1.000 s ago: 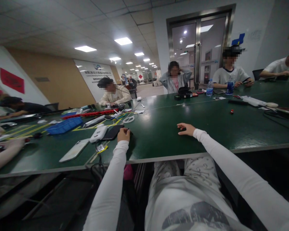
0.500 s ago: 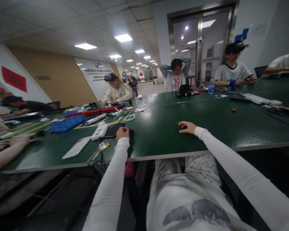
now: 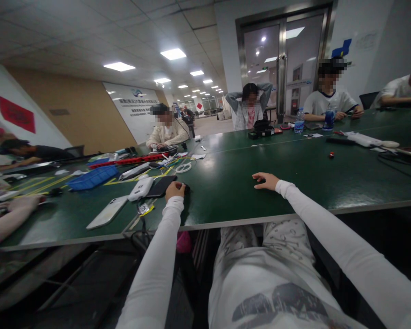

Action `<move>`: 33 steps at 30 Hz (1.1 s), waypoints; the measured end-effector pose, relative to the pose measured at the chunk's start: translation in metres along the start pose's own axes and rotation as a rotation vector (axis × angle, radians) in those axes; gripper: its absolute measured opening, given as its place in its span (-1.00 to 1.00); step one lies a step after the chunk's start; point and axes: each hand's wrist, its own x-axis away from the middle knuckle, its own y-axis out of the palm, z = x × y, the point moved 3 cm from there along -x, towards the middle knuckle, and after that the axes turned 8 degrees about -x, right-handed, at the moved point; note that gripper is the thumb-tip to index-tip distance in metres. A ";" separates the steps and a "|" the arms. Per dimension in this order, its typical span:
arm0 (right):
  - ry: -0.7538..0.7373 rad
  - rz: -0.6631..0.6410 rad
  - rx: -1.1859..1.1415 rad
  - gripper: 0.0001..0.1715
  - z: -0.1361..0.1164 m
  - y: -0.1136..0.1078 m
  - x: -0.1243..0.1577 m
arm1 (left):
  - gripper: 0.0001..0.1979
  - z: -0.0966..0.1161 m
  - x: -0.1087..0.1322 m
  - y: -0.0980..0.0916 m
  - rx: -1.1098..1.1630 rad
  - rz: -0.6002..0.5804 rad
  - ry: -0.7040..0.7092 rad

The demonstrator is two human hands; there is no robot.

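Observation:
My left hand (image 3: 174, 190) rests on the dark green table (image 3: 233, 201) with its fingers curled over a small black object (image 3: 186, 188) that I cannot make out. Just left of it lie a black tablet (image 3: 161, 186) and a white power bank (image 3: 140, 189). My right hand (image 3: 265, 181) lies flat on the table farther right, fingers stretched toward the left and covering a small dark thing. Both arms wear white sleeves.
A white phone (image 3: 107, 212) lies near the front edge at left. A blue tray (image 3: 92, 178), a red strip (image 3: 130, 161) and yellow cables sit farther back. Several people sit round the table; another person's hand (image 3: 15, 203) rests at far left. A small red object (image 3: 331, 155) lies at right.
The view has shifted slightly. My hands stay in the same places on the table.

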 end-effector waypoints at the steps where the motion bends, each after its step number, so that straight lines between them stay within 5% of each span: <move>1: -0.003 0.000 0.003 -0.31 0.001 0.000 0.000 | -0.80 0.000 0.000 0.001 -0.001 -0.005 0.005; 27: -0.018 -0.003 0.046 -0.41 0.000 0.000 -0.001 | -0.77 -0.004 -0.006 0.012 -0.066 -0.095 0.123; 33: -0.027 -0.005 0.030 -0.37 -0.001 0.000 0.000 | -0.79 0.026 0.008 0.025 0.006 -0.120 0.256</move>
